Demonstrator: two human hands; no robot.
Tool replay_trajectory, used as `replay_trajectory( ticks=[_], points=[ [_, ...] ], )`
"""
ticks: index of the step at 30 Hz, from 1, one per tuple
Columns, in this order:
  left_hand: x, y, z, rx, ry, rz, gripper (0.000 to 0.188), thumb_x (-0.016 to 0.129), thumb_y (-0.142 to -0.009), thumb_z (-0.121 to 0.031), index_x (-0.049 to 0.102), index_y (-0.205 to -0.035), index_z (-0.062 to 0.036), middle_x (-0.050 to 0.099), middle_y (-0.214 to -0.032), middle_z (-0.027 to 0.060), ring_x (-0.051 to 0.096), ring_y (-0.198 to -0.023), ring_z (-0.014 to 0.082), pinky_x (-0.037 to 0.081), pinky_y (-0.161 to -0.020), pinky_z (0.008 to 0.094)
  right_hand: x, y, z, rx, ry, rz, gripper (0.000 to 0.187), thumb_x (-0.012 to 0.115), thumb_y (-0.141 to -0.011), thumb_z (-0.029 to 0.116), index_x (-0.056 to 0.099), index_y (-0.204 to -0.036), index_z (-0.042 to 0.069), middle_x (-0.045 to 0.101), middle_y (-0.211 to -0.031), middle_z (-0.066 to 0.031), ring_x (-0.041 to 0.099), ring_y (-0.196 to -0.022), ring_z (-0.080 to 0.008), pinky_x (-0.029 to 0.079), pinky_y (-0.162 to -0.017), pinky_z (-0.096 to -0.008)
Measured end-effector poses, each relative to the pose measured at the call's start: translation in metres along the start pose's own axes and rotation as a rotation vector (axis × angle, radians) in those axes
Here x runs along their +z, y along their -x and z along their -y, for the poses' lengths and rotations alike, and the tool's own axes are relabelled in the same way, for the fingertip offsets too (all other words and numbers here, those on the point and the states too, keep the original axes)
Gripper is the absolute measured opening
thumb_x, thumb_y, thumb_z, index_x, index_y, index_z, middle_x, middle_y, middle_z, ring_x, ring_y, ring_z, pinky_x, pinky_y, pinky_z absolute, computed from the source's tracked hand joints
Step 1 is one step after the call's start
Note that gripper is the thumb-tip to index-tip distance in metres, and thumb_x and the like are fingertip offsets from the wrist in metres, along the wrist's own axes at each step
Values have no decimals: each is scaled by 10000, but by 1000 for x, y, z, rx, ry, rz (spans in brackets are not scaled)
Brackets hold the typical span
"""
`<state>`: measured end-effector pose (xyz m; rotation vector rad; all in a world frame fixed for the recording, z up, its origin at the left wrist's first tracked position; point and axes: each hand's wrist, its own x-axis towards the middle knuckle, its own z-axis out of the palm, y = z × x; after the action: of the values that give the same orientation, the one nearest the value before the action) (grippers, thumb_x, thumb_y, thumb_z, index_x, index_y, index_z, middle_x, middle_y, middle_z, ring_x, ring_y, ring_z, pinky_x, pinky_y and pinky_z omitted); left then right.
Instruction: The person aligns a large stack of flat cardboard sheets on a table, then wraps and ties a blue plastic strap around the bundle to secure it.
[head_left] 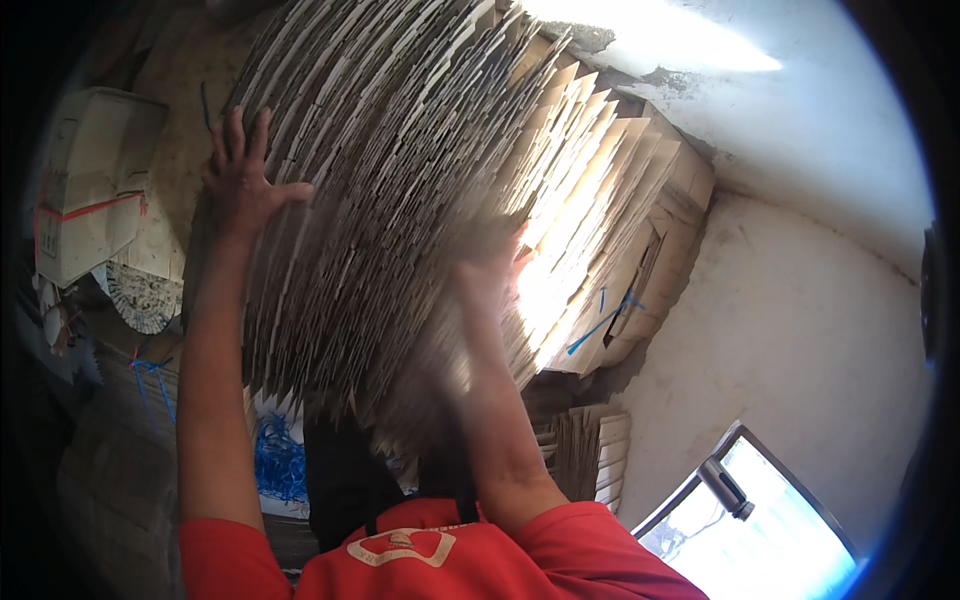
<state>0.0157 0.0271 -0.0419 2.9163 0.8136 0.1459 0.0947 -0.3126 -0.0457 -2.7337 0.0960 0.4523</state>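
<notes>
A large stack of flat cardboard sheets (pixel 360 200) fills the middle, its many thin edges packed side by side and curving from top to bottom. My left hand (pixel 245 185) rests against the stack's left side with fingers spread and thumb stretched out; it grips nothing. Over the right part of the stack, my right hand (pixel 490 265) is smeared by motion. Its fingers cannot be made out clearly, nor whether they hold a sheet. Bright light falls on the sheet edges just right of that hand, where they stand more loosely apart.
At the left stands a pale box (pixel 100 190) with a red strap. Blue strapping (pixel 280 460) lies bunched below the stack, and a blue tie (pixel 600 325) hangs on cardboard at the right. A worn white wall (pixel 790 300) and a window (pixel 750 510) bound the right side.
</notes>
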Motion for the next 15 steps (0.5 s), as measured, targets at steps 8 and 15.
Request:
replay_trajectory(
  ticks=[8,15],
  points=[
    [1,0,-1,32,-10,-69,1200,751,-481,-714,319,-1491,-231,240,-1554,114,251,-1409,393,376,-965,608,-41,16,58,145,169,-91,1166,761,-667,43,36,-1557,253,233,-1464,-366,528,-1148,-459,534,-888,-484],
    [3,0,0,9,-8,-71,1229,703,-458,-770,316,-1495,-238,249,-1550,116,242,-1412,389,340,-962,649,-67,9,81,84,263,-88,1146,775,-673,69,62,-1556,228,311,-1404,-338,479,-1202,-452,513,-915,-491]
  ],
)
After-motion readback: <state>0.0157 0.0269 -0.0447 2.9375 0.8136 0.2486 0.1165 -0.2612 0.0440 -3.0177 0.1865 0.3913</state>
